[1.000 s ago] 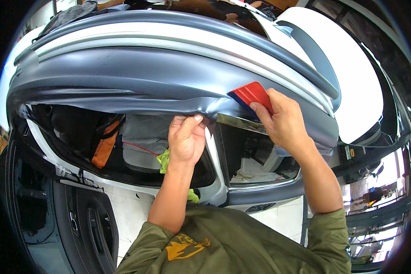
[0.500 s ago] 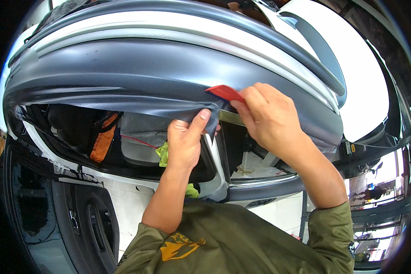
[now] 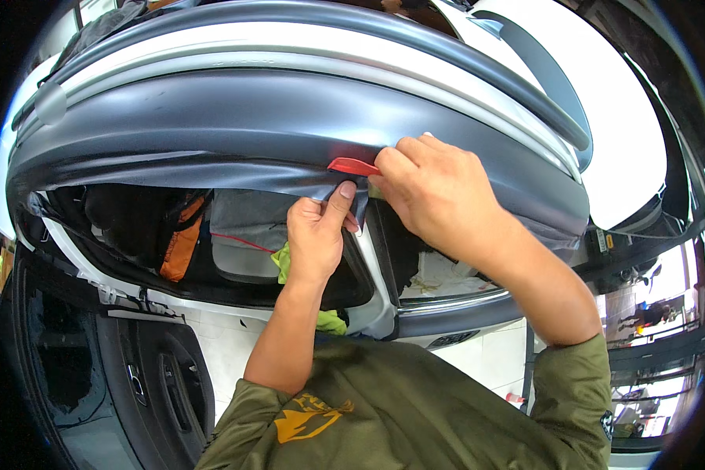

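Note:
A satin dark grey vinyl film [image 3: 211,110] covers the car's roof edge, its loose lower border hanging wrinkled over the door opening. My left hand [image 3: 318,231] pinches that border near the door pillar, thumb on the outer face and fingers behind. In my right hand [image 3: 435,192] is a red squeegee [image 3: 354,166], its blade pointing left against the film just above my left thumb. The part of the squeegee inside my right fingers is hidden.
An open car door [image 3: 153,376] stands at lower left. Inside the opening are a grey seat [image 3: 247,258], an orange item [image 3: 184,243] and a yellow-green cloth [image 3: 282,262]. The white door pillar [image 3: 372,270] runs down beside my left hand. White floor tiles [image 3: 497,356] lie below.
My right hand and the squeegee have moved left along the film, and the blade now lies closer to my left thumb. My left hand keeps its pinch on the film.

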### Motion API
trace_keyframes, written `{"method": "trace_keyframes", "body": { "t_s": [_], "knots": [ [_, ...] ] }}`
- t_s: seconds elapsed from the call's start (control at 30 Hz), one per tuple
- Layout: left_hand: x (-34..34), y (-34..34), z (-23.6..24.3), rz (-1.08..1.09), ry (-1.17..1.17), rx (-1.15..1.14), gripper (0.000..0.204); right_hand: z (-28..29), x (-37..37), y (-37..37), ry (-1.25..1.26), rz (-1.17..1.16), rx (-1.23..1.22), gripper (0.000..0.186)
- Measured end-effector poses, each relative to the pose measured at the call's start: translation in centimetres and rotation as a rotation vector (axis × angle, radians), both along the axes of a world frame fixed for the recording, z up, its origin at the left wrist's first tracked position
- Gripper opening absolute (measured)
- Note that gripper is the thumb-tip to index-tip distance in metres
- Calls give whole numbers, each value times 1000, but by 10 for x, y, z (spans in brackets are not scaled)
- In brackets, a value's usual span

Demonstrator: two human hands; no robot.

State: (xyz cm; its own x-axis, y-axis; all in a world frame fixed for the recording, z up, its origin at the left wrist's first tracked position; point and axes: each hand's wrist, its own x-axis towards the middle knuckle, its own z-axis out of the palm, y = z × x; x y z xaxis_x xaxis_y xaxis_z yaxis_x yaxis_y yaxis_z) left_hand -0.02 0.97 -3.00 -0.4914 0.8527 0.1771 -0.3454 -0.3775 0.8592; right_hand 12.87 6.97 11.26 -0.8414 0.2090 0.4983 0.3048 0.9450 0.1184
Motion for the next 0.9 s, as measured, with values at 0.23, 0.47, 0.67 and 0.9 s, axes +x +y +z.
{"method": "trace_keyframes", "body": {
  "t_s": [0.23, 0.47, 0.67, 0.9],
  "knots": [
    [14, -1, 0, 83, -29, -26, 25, 30, 60, 4, 131, -166, -160, 13],
    [-10, -2, 4, -28, 101, 70, 39, -21, 22, 14, 272, 163, 43, 11],
    [-2, -17, 32, -208, 180, -37, 38, -17, 68, 12, 283, -54, -35, 15],
    [-36, -21, 9, -276, 78, -60, 45, -42, 91, 15, 207, -124, 89, 17]
  ]
}}
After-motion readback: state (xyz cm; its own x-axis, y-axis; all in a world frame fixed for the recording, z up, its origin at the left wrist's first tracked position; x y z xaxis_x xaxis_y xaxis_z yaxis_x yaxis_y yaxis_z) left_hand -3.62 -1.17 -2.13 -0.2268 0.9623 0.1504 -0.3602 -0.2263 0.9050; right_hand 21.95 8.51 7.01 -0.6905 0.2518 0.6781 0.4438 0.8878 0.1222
